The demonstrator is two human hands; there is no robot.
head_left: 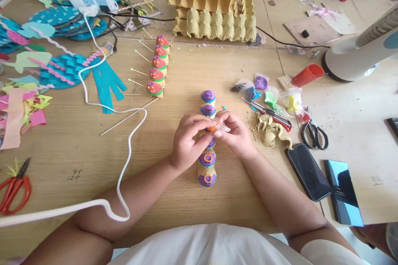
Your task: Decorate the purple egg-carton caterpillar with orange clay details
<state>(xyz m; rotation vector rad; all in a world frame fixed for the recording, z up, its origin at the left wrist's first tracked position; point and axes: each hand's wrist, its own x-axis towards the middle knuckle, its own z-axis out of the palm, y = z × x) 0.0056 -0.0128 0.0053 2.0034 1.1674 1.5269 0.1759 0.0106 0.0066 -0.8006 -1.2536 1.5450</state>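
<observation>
Both hands meet above a strip of egg-carton cups [207, 169] covered in purple and blue clay, the lower two bearing orange rings. Between my hands is a small clear plastic bag [222, 125] with orange clay [212, 126] at its left end. My left hand [191, 140] pinches the orange end with thumb and fingers. My right hand [236, 134] has its fingers closed on the bag's other end. The middle cups are partly hidden under my hands. Farther left stands a second strip of cups [157, 68] in red and green, with pins beside it.
Bags of coloured clay [271, 98], a box cutter [270, 114], black-handled scissors [314, 132] and two phones [307, 172] lie to the right. A white cable [124, 174] winds across the left side. Egg cartons [217, 25] stand at the back; red-handled scissors [15, 190] lie far left.
</observation>
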